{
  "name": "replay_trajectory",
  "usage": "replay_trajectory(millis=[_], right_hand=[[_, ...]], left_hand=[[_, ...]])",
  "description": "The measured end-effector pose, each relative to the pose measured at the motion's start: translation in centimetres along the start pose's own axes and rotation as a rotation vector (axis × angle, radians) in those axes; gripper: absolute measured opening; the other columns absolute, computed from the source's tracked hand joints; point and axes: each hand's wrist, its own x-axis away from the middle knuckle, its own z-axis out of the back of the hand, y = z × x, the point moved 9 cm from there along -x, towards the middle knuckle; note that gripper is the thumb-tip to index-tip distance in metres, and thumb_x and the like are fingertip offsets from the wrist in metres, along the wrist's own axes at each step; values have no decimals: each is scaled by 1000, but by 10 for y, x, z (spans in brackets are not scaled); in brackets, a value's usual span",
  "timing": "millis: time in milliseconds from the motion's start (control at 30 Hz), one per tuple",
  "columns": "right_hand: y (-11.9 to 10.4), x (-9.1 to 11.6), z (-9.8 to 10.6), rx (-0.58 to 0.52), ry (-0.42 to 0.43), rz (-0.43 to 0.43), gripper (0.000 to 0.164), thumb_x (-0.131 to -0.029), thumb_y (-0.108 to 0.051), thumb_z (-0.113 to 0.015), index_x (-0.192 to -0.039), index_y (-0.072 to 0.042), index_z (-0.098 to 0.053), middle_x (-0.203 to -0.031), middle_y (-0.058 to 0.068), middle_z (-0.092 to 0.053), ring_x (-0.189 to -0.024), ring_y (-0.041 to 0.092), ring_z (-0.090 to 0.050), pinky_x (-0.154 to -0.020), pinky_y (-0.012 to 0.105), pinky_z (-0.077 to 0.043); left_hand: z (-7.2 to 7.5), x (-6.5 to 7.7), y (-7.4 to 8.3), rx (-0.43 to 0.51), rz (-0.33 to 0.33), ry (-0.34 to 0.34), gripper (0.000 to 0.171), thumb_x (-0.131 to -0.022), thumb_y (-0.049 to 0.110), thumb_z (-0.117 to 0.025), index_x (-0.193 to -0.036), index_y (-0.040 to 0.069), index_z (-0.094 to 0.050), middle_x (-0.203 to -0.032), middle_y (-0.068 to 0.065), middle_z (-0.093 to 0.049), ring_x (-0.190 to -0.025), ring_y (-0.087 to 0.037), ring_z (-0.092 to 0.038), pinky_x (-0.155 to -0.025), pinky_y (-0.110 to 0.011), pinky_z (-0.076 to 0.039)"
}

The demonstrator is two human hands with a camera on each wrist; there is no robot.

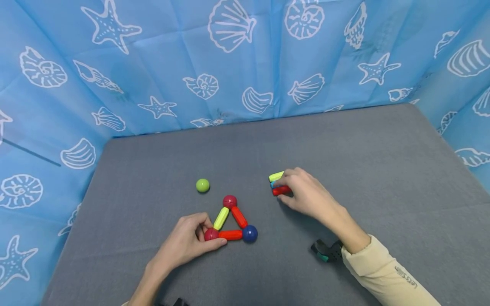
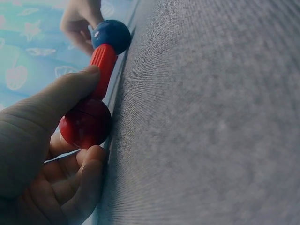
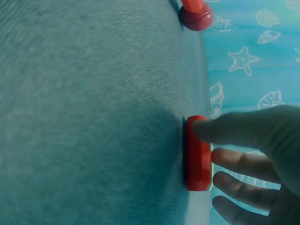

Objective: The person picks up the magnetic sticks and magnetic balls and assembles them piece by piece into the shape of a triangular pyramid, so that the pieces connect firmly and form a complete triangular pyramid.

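At the left edge, a blue cloth (image 1: pixel 42 110) with white shell and starfish outlines hangs upright; it continues behind the grey worktop (image 1: pixel 126 191) to the right side. The left hand (image 1: pixel 181 242) is partly closed: thumb and bent fingers grip the corner ball (image 1: pixel 211 234), red, at the lower left of a triangle lying on the worktop. In the left wrist view, the thumb tip rests on the adjoining rod. A green ball (image 1: pixel 202 185) sits apart, beyond the triangle.

The triangle consists of three balls joined by three rods. The yellow-green rod (image 1: pixel 220 218) runs from the corner ball to the far ball (image 1: pixel 229 201), also red. The base rod (image 1: pixel 230 235), red, connects the corner ball to the blue ball (image 1: pixel 250 233). The side rod (image 1: pixel 239 216), red, connects the far ball to the blue ball.

Well apart to the right, three loose rods lie side by side: yellow (image 1: pixel 276 176), blue (image 1: pixel 272 184) and red (image 1: pixel 281 191), the red nearest the wearer. The right hand (image 1: pixel 306 195) is partly closed, its thumb and index finger pinching the loose red rod; grip firmness cannot be determined. A black device (image 1: pixel 330 250) adjoins the right wrist, beside a cream sleeve (image 1: pixel 386 267).
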Motion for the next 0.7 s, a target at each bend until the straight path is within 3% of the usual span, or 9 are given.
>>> replay_trajectory(millis=[167, 433, 700], right_hand=[[0, 3, -4, 38, -24, 10, 27, -82, 0, -81, -108, -6, -80, -108, 12, -74, -99, 29, -65, -87, 47, -58], [0, 6, -8, -22, -71, 30, 26, -82, -5, -85, -107, -5, -79, -95, 7, -69, -83, 18, -63, -78, 39, -58], [1, 6, -7, -36, -52, 34, 24, -83, -6, -84, -106, -2, -79, -97, 8, -76, -90, 21, -70, -83, 41, -60]], left_hand=[[-1, 0, 0, -1, 8, -6, 34, -77, 35, -90, -80, 20, -60, -66, 11, -55, -53, 0, -50, -48, -20, -46], [-1, 0, 0, -9, 13, -5, 34, -77, 33, -90, -80, 20, -60, -66, 11, -54, -52, 0, -50, -48, -20, -45], [-3, -1, 2, -13, 8, -12, 35, -77, 36, -90, -80, 20, -59, -65, 11, -53, -52, 0, -49, -48, -19, -44]])
